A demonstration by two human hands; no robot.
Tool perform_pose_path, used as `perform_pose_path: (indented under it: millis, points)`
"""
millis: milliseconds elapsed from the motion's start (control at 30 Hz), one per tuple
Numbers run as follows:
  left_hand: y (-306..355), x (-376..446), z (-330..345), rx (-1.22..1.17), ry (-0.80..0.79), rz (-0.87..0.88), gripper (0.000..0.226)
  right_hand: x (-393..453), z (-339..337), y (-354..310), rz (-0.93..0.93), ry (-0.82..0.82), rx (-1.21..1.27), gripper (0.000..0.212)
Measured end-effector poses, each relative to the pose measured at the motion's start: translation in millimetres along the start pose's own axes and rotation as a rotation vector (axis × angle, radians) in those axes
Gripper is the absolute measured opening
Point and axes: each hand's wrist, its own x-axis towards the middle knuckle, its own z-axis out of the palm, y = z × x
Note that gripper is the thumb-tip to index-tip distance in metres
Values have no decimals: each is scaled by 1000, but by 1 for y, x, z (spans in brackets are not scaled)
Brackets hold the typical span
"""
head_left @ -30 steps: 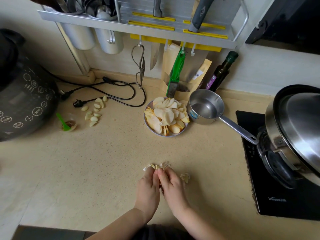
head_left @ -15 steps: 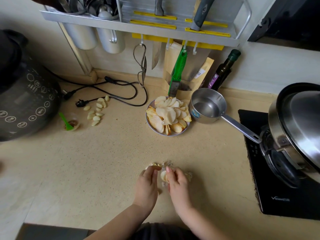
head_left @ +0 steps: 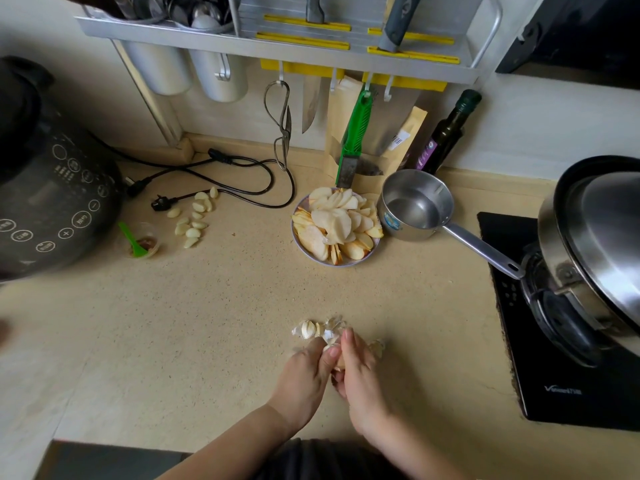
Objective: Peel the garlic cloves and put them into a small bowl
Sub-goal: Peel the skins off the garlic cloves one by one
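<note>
Left hand (head_left: pixel 304 379) and right hand (head_left: pixel 360 375) meet low on countertop (head_left: pixel 207 323), fingers pinching one garlic clove (head_left: pixel 333 348) between them. Loose skins (head_left: pixel 311 330) just beyond fingertips. Peeled cloves (head_left: pixel 194 218) well apart, far left.

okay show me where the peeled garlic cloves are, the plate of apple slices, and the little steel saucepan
peeled garlic cloves (head_left: pixel 192 232), head view, on a clove in the middle of the loose pile.
plate of apple slices (head_left: pixel 347 264), head view, on the plate's bare near rim.
steel saucepan (head_left: pixel 400 227), head view, on its outer front wall.
</note>
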Motion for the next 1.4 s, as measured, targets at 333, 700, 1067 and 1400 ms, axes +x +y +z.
perform_pose_path:
  millis: [333, 700, 1067, 1400]
  points:
    - [2, 2, 14, -52, 218, -53, 44, 6, 6, -1, -104, 31, 18, 26]
    - [-1, -1, 5, -220, 184, -168, 44, 21, -16, -6, -357, 215, -694, 15]
    - [-4, -4, 5, -79, 138, 33, 60, 9, -9, -5, -319, -104, -485, 59]
    - [5, -12, 7, -349, 18, -201, 44, 7, -4, 2, -423, -82, -313, 46]
